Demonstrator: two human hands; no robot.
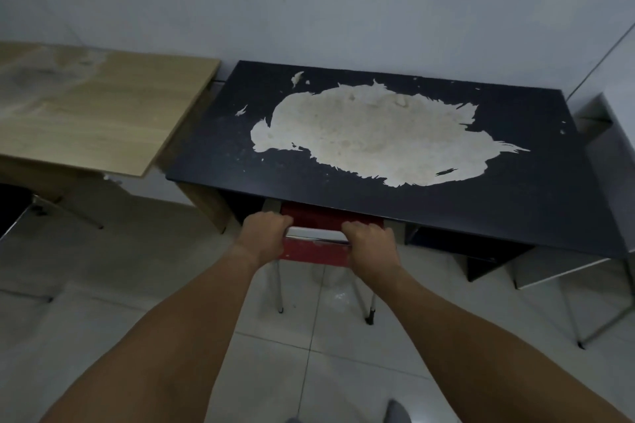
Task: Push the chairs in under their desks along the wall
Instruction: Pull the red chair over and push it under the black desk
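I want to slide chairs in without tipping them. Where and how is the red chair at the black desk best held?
By the top edge of the backrest of the red chair, from behind, one hand near each end, as the left hand and right hand grip it. Its seat faces the black desk, so an even two-handed push should run it straight under.

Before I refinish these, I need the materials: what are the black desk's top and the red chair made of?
Black desk: likely particleboard under a thin black laminate, peeled in a large patch to a pale, rough core. Red chair: red back, perhaps plastic or painted board; thin shiny legs, apparently metal tube.
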